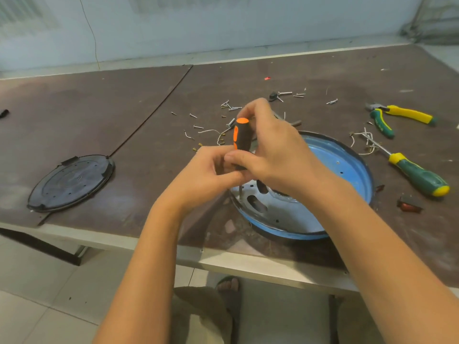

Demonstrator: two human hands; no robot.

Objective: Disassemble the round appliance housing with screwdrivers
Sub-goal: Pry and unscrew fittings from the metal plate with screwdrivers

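Small black thing (3, 113): it lies at the far left edge of the worktop (149, 95). I cannot tell what it is.
Black round lid (72, 183): it lies flat on the left side of the worktop, well apart from the hands. It has little holes in it.
Left hand (211, 170): its fingers are curled and pinch the low end of the orange and black screwdriver (242, 134). It touches the thumb of the other hand.
Orange and black screwdriver: it stands almost straight up between the two hands. Its metal tip points down at the near left edge of the metal plate (285, 212).
Right hand (273, 150): it grips the handle of the orange and black screwdriver from the right, with its fingers wrapped round the top part.
Loose screws (231, 105): many lie spread on the worktop just past the hands.
Blue round housing (347, 155): it sits on the worktop right of the middle, close to the near edge and under the right hand. It is open on top like a bowl.
Metal plate: it lies inside the blue round housing and has long holes in it.
White wire bits (362, 140): they lie just past the right rim of the housing.
Pliers (397, 117): yellow and green, they lie far on the right.
Green and yellow screwdriver (419, 178): it lies right of the housing, with its tip in the wire bits.
Red-brown bits (408, 207): they lie near the right rim of the housing.
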